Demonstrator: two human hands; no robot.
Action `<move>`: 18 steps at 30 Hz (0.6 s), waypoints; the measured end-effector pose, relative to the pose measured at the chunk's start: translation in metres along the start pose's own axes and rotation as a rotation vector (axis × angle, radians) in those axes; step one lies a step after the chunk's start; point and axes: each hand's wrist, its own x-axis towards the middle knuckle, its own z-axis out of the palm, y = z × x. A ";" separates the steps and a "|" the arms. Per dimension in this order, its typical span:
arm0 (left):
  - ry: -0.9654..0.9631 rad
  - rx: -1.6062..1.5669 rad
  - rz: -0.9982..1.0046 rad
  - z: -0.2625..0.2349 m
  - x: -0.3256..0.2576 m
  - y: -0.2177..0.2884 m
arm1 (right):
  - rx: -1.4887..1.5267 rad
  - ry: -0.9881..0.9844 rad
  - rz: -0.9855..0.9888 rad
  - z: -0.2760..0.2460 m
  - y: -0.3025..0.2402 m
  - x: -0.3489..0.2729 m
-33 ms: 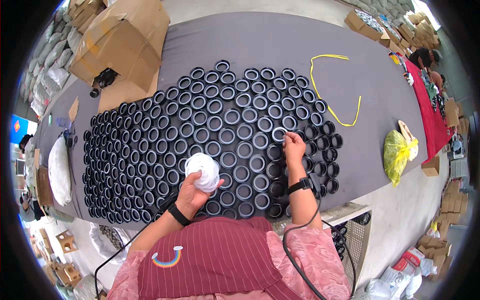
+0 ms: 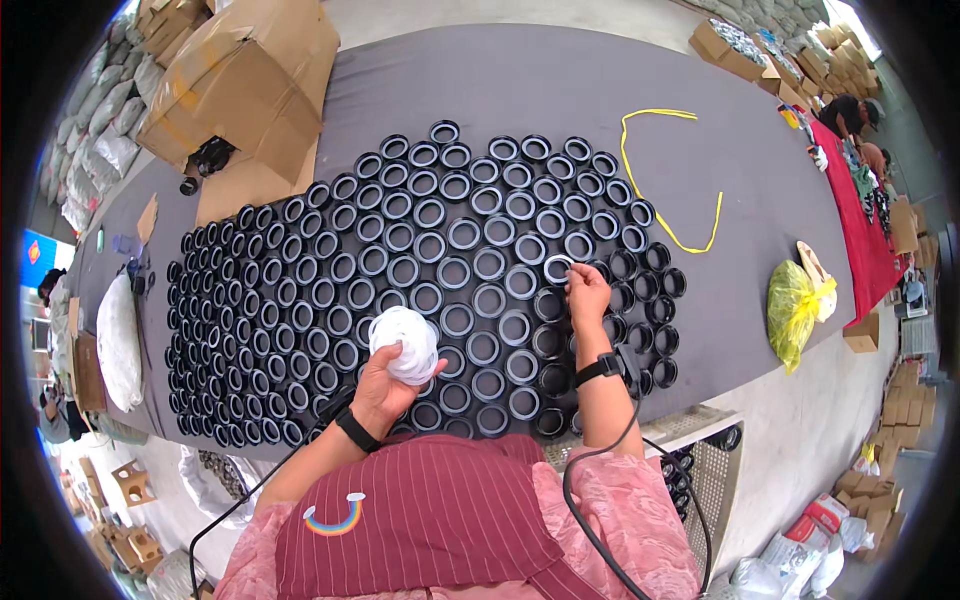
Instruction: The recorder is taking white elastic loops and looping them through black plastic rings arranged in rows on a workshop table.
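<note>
On the long grey-covered bench (image 2: 520, 80), just in front of the person in the striped maroon apron, lies a broad field of round black plastic caps (image 2: 300, 300) set open side up in close rows. The left hand (image 2: 385, 385) is closed around a stack of thin white disc liners (image 2: 403, 343), holding it above the near edge of that field. The right hand (image 2: 587, 292) reaches to the right-hand part of the field, its fingertips pinched on a single white liner at a black cap (image 2: 557, 268) there; its grip is closed on that liner. Judging by how things lie, most of the work is done: nearly all caps left of that hand and beyond it show a pale ring inside, while the caps to the right of it and along the near right edge look dark and unlined, a smaller share left to fill. Beyond the field of caps a loose yellow strap (image 2: 668, 180) curls on the bare cloth, and to the right of it sits a yellow plastic bag (image 2: 795, 305). At the far left of the field stand large brown cardboard boxes (image 2: 245, 80); at its left end a white filled sack (image 2: 118, 340) rests. Around the bench the room is a concrete-floored workshop with more cartons and sacks, a red-covered surface at the right where other people work.
</note>
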 end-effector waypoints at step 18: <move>-0.171 0.077 -0.081 0.020 -0.004 -0.007 | -0.559 -0.122 -0.357 0.008 -0.037 -0.037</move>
